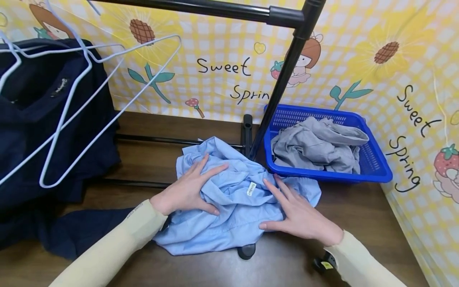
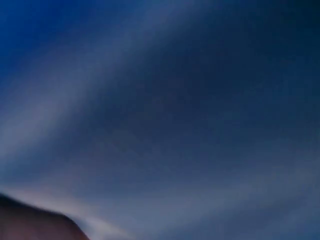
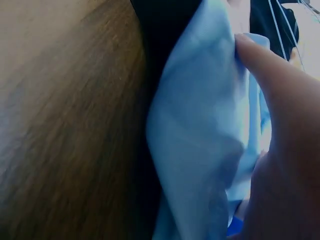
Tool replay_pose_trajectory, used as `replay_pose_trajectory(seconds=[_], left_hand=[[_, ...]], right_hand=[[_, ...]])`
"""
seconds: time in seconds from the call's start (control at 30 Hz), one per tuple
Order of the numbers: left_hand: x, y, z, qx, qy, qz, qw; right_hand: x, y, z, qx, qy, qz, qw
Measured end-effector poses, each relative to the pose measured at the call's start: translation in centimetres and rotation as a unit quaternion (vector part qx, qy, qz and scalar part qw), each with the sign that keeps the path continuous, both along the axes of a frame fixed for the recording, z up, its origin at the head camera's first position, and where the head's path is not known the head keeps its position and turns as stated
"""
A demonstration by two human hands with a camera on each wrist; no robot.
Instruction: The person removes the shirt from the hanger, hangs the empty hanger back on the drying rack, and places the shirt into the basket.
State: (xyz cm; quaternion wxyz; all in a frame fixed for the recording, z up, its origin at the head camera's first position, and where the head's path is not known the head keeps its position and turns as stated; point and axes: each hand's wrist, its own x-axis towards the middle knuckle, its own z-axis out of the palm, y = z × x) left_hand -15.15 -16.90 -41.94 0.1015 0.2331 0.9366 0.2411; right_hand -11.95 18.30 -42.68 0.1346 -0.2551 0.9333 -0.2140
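A blue basket (image 1: 374,161) of crumpled grey clothing (image 1: 319,143) sits far right, beside a black rack (image 1: 278,83); white hangers (image 1: 87,52) and navy clothing (image 1: 28,127) occupy the left, before a yellow checked backdrop (image 1: 218,42).

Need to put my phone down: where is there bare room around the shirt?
Brown surface shows bare right of the right hand, bordered by the blue basket and patterned cloth, and between the sleeves, before the black foot. Crowded: leftward, dark clothes and white hangers; centre, the blue shirt beneath that hand and the left hand.
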Motion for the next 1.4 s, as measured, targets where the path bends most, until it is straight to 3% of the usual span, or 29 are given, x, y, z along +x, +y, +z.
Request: replay_pose_trajectory(seconds=[0.1, 0.23, 0.5, 0.73, 0.9, 1.03, 1.17, 1.3, 1.4], left_hand=[[-0.2, 0.1, -0.3, 0.019, 0.006, -0.015, 0.9997], [-0.3, 0.1, -0.4, 0.048, 0.040, -0.038, 0.9973], [-0.3, 0.2, -0.7, 0.096, 0.072, -0.037, 0.9920], [-0.2, 0.5, 0.1, 0.137, 0.092, -0.034, 0.9857], [0.1, 1.6, 1.2, 0.190, 0.120, -0.049, 0.9732], [0.5, 3.0, 2.4, 0.252, 0.120, -0.081, 0.9568], [0.9, 4.2, 3.7, 0.303, 0.130, -0.115, 0.9372], [1.0, 5.3, 5.3, 0.341, 0.181, -0.141, 0.9117], [0.9, 6.5, 6.9, 0.366, 0.230, -0.158, 0.8878]], right_hand=[[-0.5, -1.1, -0.3, 0.012, 0.019, 0.013, 0.9997], [-1.0, -2.3, -0.2, 0.009, 0.031, 0.027, 0.9991], [-1.5, -3.3, -0.3, -0.037, 0.016, 0.017, 0.9990], [-1.6, -3.7, -0.3, -0.090, -0.006, -0.008, 0.9959], [-1.8, -4.3, -0.6, -0.149, 0.015, -0.012, 0.9887], [-1.9, -4.7, -1.0, -0.219, 0.080, -0.002, 0.9724], [-1.7, -4.7, -0.5, -0.305, 0.122, -0.018, 0.9443], [-1.6, -3.8, 1.7, -0.382, 0.149, -0.034, 0.9116], [-1.5, -2.4, 4.4, -0.404, 0.207, -0.034, 0.8904]])
